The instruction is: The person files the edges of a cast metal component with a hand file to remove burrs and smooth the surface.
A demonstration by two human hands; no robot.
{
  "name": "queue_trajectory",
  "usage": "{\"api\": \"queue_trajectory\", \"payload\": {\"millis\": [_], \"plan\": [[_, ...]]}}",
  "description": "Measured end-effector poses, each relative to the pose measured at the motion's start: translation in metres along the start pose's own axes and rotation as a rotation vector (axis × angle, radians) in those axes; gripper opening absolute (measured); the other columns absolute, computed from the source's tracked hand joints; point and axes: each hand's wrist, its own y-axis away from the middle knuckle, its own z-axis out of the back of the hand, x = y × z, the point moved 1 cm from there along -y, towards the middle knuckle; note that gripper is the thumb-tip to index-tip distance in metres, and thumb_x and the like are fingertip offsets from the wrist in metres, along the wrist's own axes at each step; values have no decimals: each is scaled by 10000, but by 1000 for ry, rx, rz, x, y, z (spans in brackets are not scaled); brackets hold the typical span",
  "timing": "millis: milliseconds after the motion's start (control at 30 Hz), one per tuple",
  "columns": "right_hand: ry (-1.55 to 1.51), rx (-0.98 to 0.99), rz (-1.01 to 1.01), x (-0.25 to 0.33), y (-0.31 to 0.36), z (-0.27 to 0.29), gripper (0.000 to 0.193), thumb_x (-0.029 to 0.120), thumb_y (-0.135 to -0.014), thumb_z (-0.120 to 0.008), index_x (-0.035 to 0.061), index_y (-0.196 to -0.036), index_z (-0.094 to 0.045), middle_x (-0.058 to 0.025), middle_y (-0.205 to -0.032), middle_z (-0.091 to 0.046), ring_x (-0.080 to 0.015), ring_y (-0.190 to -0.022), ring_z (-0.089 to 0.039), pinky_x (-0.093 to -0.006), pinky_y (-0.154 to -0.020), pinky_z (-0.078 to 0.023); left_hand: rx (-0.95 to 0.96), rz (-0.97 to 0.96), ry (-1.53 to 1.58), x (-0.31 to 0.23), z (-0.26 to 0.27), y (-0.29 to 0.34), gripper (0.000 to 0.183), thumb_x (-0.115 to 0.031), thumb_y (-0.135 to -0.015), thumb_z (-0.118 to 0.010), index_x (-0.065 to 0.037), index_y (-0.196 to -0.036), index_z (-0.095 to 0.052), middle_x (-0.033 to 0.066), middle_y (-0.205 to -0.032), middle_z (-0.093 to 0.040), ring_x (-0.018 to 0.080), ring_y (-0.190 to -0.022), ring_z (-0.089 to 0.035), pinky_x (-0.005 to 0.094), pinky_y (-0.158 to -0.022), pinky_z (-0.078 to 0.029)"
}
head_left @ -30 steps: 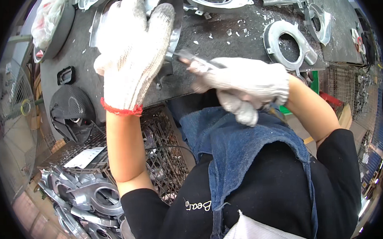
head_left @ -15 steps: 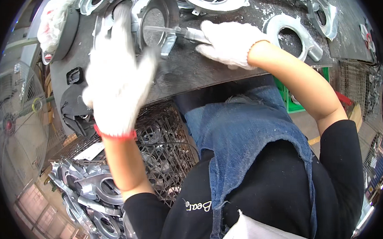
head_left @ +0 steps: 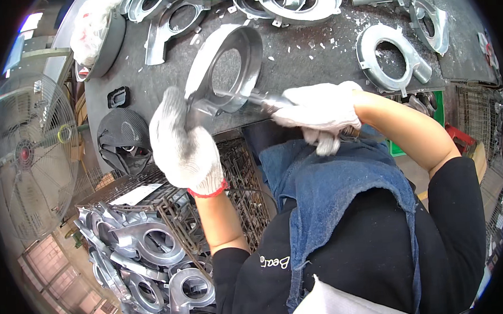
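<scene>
At the near edge of the table, a silvery cast-metal ring housing (head_left: 203,61) stands tilted up, its round opening facing right. My left hand (head_left: 185,146), in a white knitted glove with a red cuff, is closed on the housing's lower left end. The glove hides part of that end. My right hand (head_left: 317,108), also gloved, is wrapped round a slim metal hand tool (head_left: 269,102) with a thin, file-like blade. The blade points left across the lower part of the opening. Motion blurs it, so its exact contact with the rim cannot be made out.
More ring housings lie along the table's back, including one (head_left: 170,34) at left and another (head_left: 390,55) at right. Metal flakes litter the dark table (head_left: 309,70). A basin (head_left: 104,57) holding a plastic bag stands far left. Finished-looking castings (head_left: 149,245) heap beside a wire cage (head_left: 247,179).
The view has shifted. My left hand has come down from above the housings and taken hold of one, now tilted near the table edge. My right hand and tool have moved nearer me.
</scene>
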Motion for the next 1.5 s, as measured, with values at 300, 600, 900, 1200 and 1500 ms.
{"api": "queue_trajectory", "payload": {"millis": [300,600,900,1200,1500], "plan": [[572,-526,133,1,-8,24,407,447,-1005,-536,70,-1159,-527,-180,-897,-704,-317,-749,-729,-429,-671,-601,422,267,180,-21,-21,-78,206,-10,-895,-696,-82,-1084,-736,114,-995,-762,172,-860,-740,313,-783,-592],[37,260,17,14,-16,-16,512,530,-982,-554,42,-1136,-572,-69,-680,-587,-169,-508,-636,-289,-457,-545,1055,-254,-684,-20,-48,-160,308,-197,-767,-551,-63,-957,-754,208,-929,-738,365,-875,-722,440,-763,-564],[867,-566,279,13,-42,9,455,470,-1012,-506,92,-1244,-606,-155,-1075,-728,-313,-862,-743,-430,-808,-595,1751,-1059,-881,31,-179,-209,121,-99,-787,-744,-83,-898,-791,117,-854,-751,230,-806,-735,369,-680,-560],[970,-809,362,30,-48,27,357,460,-993,-568,113,-1080,-558,-170,-917,-701,-378,-858,-704,-498,-756,-569,2030,-1172,-298,70,-198,-218,274,-104,-795,-799,-79,-1066,-767,137,-934,-754,272,-903,-735,396,-744,-563],[1196,-1096,639,27,-25,53,314,385,-911,-669,97,-1032,-634,-142,-969,-712,-345,-886,-703,-491,-803,-552,2143,-1344,-435,37,-209,-216,266,-208,-775,-841,-108,-1008,-760,120,-881,-744,305,-878,-710,416,-756,-538]]}}
